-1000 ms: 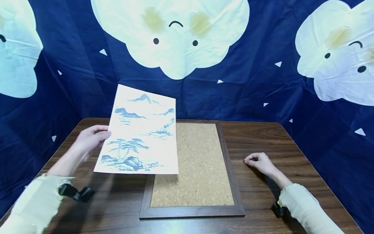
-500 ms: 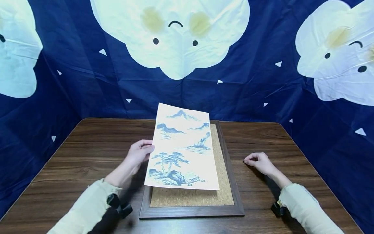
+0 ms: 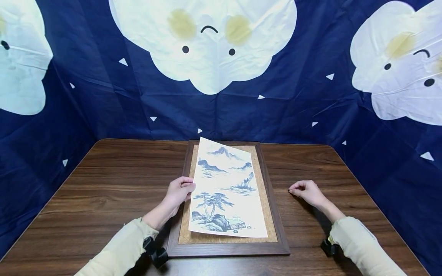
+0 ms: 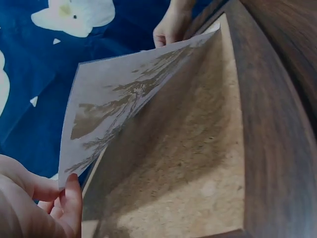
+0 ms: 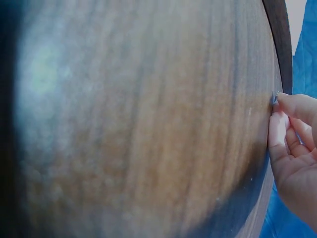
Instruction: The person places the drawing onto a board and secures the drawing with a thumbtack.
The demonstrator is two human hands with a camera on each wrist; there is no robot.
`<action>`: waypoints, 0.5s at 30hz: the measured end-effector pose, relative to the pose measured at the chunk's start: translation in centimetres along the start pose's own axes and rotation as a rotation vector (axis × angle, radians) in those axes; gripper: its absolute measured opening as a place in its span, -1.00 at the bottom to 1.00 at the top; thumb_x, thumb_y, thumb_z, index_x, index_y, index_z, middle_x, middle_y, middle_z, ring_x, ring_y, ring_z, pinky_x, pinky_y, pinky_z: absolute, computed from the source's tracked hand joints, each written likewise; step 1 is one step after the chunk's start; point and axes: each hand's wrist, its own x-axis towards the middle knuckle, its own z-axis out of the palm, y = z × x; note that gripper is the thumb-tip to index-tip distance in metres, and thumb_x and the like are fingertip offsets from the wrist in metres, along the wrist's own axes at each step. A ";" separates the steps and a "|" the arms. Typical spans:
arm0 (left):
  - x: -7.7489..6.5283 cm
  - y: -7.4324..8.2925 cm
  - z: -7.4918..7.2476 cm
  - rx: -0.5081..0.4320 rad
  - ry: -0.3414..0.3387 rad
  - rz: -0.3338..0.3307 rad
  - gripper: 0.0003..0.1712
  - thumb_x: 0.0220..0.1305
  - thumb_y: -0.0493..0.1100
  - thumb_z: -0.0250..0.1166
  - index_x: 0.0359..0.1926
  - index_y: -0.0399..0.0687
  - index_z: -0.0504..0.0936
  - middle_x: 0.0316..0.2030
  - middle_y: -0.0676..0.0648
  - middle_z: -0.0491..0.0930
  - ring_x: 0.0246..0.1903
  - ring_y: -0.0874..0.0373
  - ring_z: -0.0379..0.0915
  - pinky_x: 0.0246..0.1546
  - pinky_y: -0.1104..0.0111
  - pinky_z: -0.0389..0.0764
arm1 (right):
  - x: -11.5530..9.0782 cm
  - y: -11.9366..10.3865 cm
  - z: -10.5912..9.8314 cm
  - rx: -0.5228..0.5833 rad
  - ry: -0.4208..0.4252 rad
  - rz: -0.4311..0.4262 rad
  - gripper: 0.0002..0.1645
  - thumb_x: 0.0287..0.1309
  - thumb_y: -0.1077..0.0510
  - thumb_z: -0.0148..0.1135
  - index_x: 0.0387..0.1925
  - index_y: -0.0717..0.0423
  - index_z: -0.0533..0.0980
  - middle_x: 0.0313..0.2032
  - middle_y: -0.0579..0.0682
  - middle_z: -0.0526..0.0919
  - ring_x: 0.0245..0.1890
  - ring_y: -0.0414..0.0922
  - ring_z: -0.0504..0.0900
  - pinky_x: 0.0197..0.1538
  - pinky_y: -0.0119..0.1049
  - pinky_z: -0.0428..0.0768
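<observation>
My left hand (image 3: 179,193) pinches the left edge of a white paper sheet (image 3: 238,209) printed with a blue ink landscape of mountains, pines and rocks. The sheet hangs tilted over a cork board (image 3: 229,240) in a dark wooden frame (image 3: 228,251). In the left wrist view, the paper's near side is lifted off the cork (image 4: 198,173), while its far side slants down close to the board. To the board's right, my right hand (image 3: 309,193) stays low over the table, pinching a tiny shiny pin-like piece (image 5: 276,97) between thumb and finger.
The board lies on a brown wood-grain table (image 3: 103,180). Behind the table and along both sides hangs a dark blue cloth (image 3: 89,69) with white cloud faces. Black straps with small camera mounts (image 3: 157,251) sit on the wrists.
My left hand has carried the paper right and down, from left of the board to over the cork. My right hand has stayed in place.
</observation>
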 end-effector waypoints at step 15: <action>0.8 -1.3 -0.1 0.219 -0.013 0.113 -0.58 -0.08 -0.53 0.14 -0.08 -0.49 0.45 -0.30 -0.27 0.52 -0.48 0.23 0.46 -0.48 0.40 0.54 | 0.0 -0.3 -0.1 -0.022 0.001 -0.008 -0.90 -0.01 0.30 0.27 -0.43 0.31 0.61 -0.46 0.08 0.66 -0.49 -0.35 0.46 -0.41 -0.49 0.43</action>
